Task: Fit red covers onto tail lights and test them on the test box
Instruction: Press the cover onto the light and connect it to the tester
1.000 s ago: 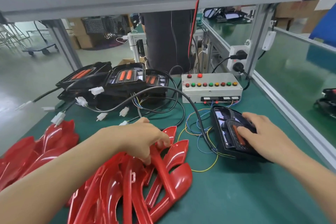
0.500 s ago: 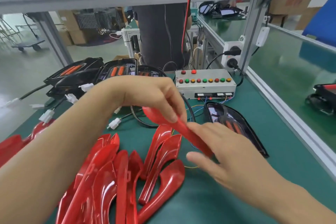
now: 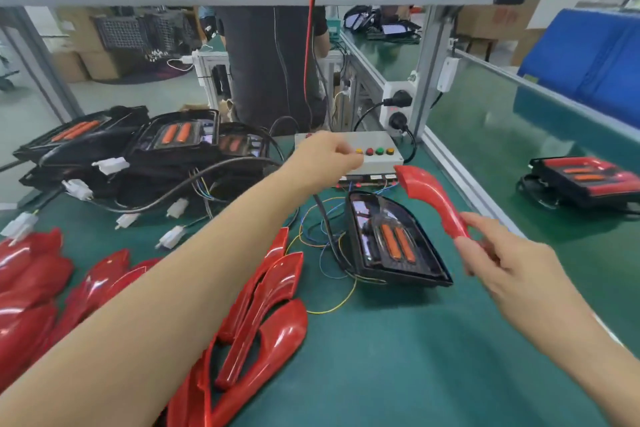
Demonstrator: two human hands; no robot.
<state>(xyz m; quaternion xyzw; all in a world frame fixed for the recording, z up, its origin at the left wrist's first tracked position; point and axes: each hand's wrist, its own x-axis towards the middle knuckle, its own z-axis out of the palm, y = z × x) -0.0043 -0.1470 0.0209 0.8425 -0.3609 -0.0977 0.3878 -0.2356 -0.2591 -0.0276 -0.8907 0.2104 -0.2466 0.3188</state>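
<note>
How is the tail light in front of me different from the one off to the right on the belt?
The near tail light has no red cover, so its dark inside and two orange strips show; the far tail light already wears one. The near tail light lies by the test box with thin coloured wires running to it; the far tail light lies apart on the other green surface. Both have black housings and orange strips.

Glossy red covers (image 3: 263, 315), a black tail light (image 3: 391, 243) with orange strips, green mat (image 3: 398, 357).
</note>
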